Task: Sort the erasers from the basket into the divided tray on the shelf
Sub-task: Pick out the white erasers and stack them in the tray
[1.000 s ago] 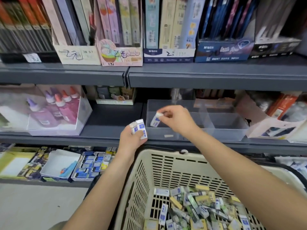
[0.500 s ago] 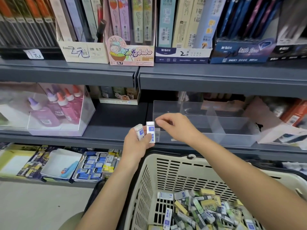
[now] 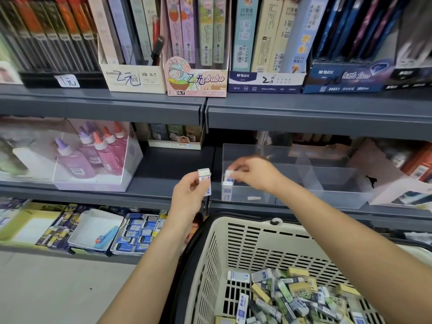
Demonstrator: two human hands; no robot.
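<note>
At the divided tray [image 3: 292, 183] on the shelf, the right hand [image 3: 254, 174] pinches an eraser [image 3: 228, 177] over its left front compartment. Just left of the tray, the left hand [image 3: 191, 195] grips another eraser [image 3: 205, 181]. The basket [image 3: 268, 249] sits below.

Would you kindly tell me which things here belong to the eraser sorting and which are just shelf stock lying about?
Belongs to the job:
basket of erasers
clear tray
left hand, holding an eraser
right hand, setting an eraser into the tray

Just lying about:
glue bottles
pencil lead boxes
eraser packs on the lower shelf
</note>
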